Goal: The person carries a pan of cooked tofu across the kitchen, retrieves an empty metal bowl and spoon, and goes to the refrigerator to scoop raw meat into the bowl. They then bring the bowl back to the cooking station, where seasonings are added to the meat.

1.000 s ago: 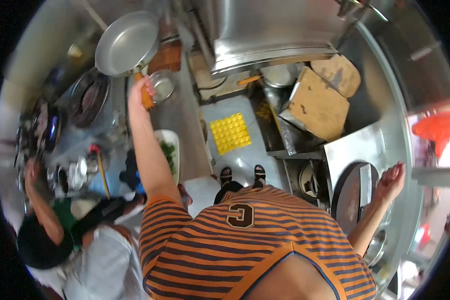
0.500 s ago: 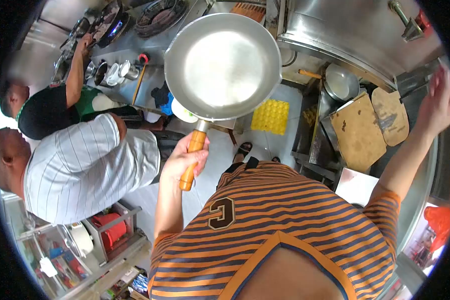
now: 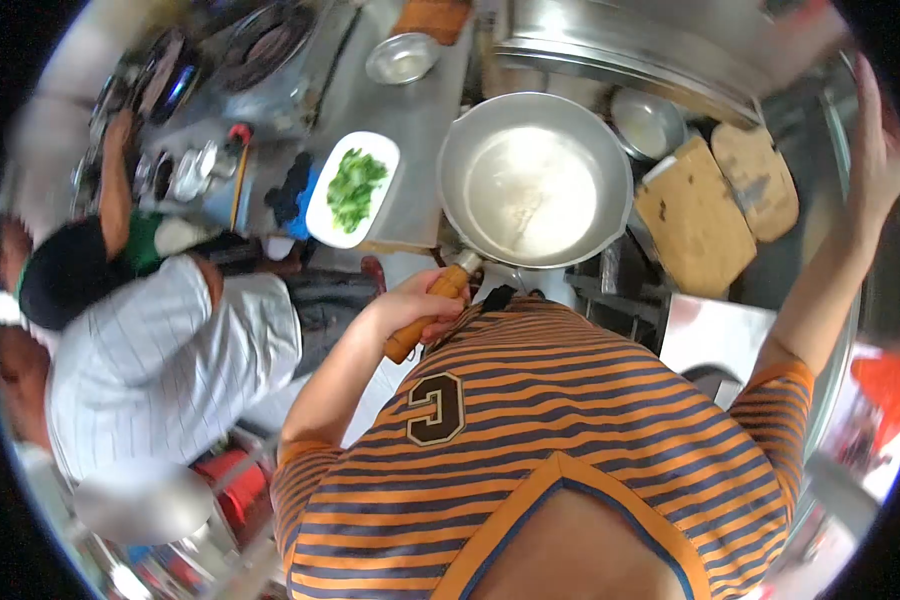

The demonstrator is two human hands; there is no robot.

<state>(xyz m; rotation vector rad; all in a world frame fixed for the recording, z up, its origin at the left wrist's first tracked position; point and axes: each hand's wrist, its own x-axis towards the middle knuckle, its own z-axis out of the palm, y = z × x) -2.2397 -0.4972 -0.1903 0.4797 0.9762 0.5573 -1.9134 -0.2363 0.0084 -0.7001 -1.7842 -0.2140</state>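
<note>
My left hand [image 3: 425, 308] is closed round the wooden handle [image 3: 434, 306] of a large metal pan [image 3: 535, 180]. The pan is level in front of my chest, its inside bright, with a pale streak on the bottom. Left of the pan, a white oval dish [image 3: 319, 212] of chopped green leaves stands on the steel counter [image 3: 410, 180]. Raised at the far right edge, my right hand [image 3: 882, 145] has its fingers stretched out and holds nothing visible; it is somewhat blurred.
A metal bowl [image 3: 402, 58] stands at the counter's back. Right of the pan are another pan [image 3: 648, 122] and brown boards [image 3: 695, 218]. At left, a person in a striped white shirt [image 3: 170, 370] stands beside a co-worker in a black cap [image 3: 65, 270], whose hand reaches toward a wok [image 3: 160, 80].
The pan swung from the upper left to in front of me, then farther right. My right hand rose from beside the round board to the far right edge. The oval dish is uncovered again.
</note>
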